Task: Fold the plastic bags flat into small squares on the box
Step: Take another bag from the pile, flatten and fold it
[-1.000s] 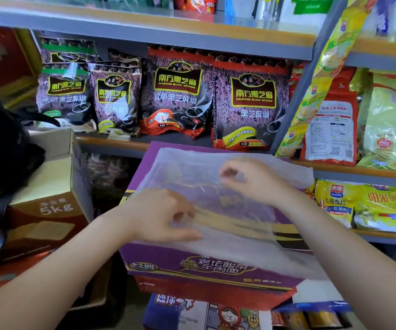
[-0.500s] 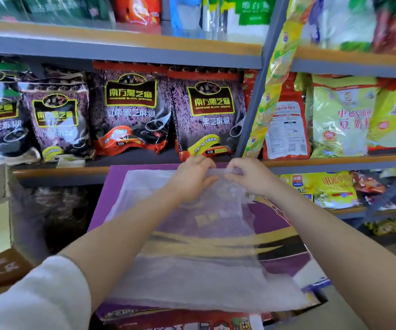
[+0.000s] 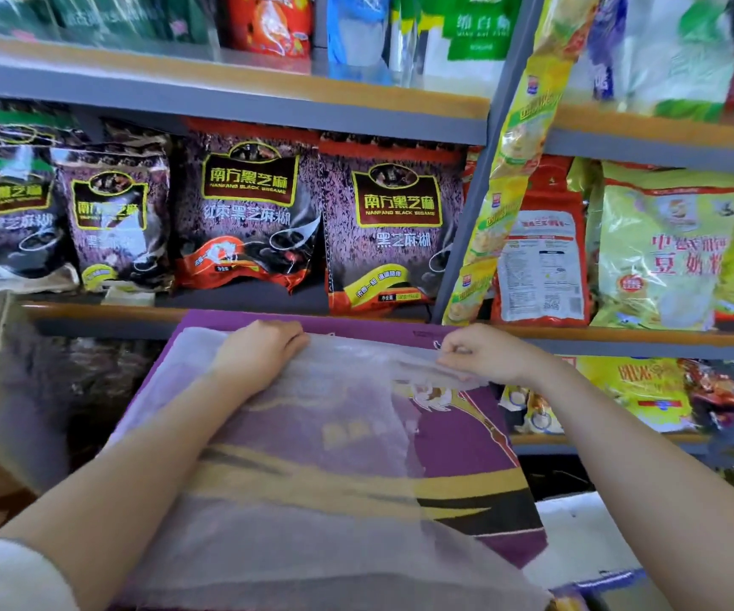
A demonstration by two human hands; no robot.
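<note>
From the head camera, a translucent plastic bag [image 3: 303,456] lies spread over the top of a purple box [image 3: 466,438], covering most of its left and middle, while the box's right part shows bare. The left hand [image 3: 259,352] rests at the bag's far edge, near the box's far rim, with its fingers curled down onto the plastic. The right hand [image 3: 484,352] pinches the bag's far right corner between thumb and curled fingers, where the film bunches into a thin strip lifted slightly off the box. The two hands are well apart along that far edge. Behind the box, a shelf [image 3: 242,308] carries dark sesame packets [image 3: 394,227], and yellow packets [image 3: 660,253] stand to the right.
</note>
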